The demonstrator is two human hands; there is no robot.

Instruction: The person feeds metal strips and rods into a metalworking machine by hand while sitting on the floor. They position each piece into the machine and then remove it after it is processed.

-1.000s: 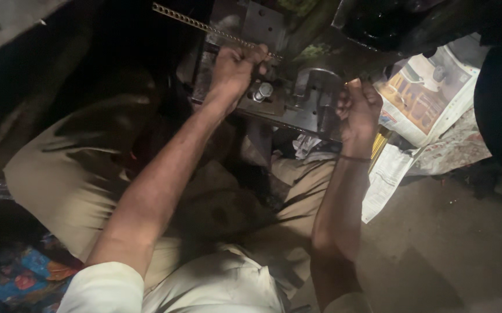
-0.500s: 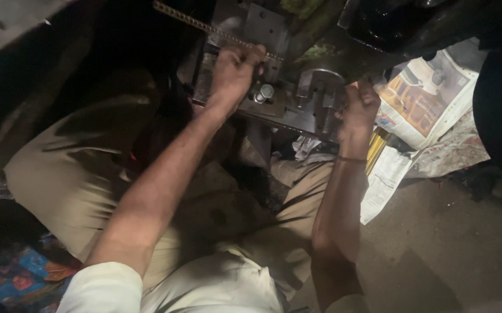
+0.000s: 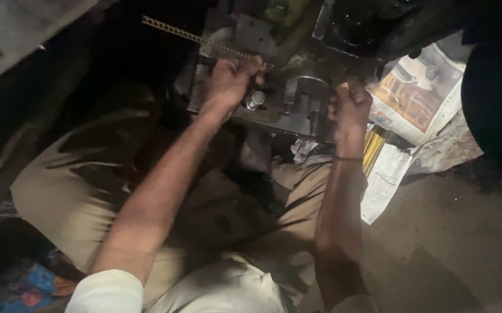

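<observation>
A grey metal block with a bolt head (image 3: 255,99) and a rounded clamp part (image 3: 303,93) rests above my knees. My left hand (image 3: 232,76) is closed on a long perforated metal strip (image 3: 175,32) that runs up to the left, and presses it onto the block. My right hand (image 3: 350,107) is a fist gripping the block's right edge; whether it holds a tool there is hidden. I sit on the floor in tan trousers (image 3: 83,191).
Newspaper sheets (image 3: 413,98) lie on the concrete floor (image 3: 453,243) to the right. A dark machine body (image 3: 378,23) looms at the top right. Coloured cloth (image 3: 25,287) lies at the bottom left. A pale slab (image 3: 19,29) fills the top left.
My right hand has closed from a loose, partly open pose into a fist on the block's right edge. My left hand stays on the strip.
</observation>
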